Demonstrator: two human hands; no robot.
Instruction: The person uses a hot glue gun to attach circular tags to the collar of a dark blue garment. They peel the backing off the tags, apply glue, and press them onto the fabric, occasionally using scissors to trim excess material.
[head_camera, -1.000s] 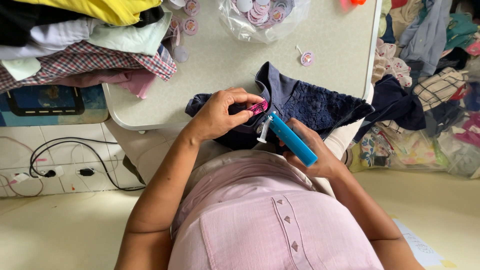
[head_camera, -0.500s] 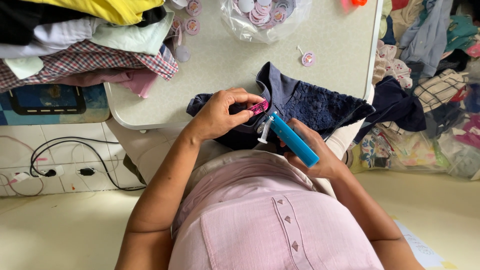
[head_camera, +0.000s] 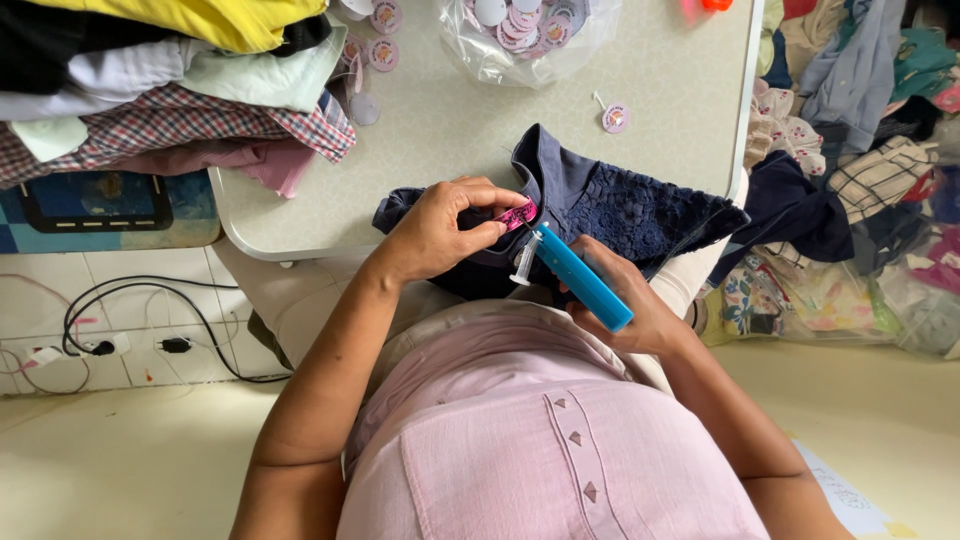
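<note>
Left hand (head_camera: 440, 232) pinches a pink tag (head_camera: 517, 215) against the navy garment (head_camera: 620, 205), which lies at the table's (head_camera: 450, 150) near edge. Right hand (head_camera: 625, 300) grips a blue tagging gun (head_camera: 578, 277) (its tip at the tag). Beyond the garment sits a bag of round tags (head_camera: 525, 30).

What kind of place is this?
Probably a small clothing workroom: folded clothes piled on the table, a bag of round tags, and a blue tagging tool at a navy garment.
</note>
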